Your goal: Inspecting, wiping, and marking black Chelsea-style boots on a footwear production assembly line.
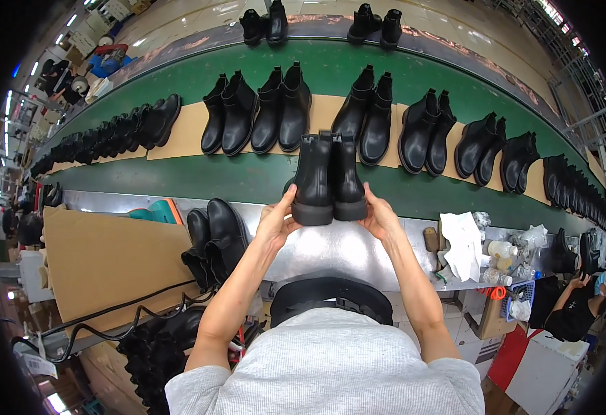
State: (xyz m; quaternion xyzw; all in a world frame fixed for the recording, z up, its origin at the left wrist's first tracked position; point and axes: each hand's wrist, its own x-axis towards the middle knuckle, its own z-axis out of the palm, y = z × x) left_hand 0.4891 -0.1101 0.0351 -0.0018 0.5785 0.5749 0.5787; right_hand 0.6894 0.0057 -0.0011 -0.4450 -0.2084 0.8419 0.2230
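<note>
A pair of black ankle boots (pixel 329 178) with thick soles stood side by side, soles toward the camera and shafts pointing far. They were raised over the near edge of the green belt, gripped at the outer sides of their soles.

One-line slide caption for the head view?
Both hands, left and right, hold a black boot pair above the green belt lined with boots.

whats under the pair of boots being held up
Under the held pair of boots lie the green belt and shiny metal bench; both hands grip the soles. The belt directly beneath is covered.
</note>
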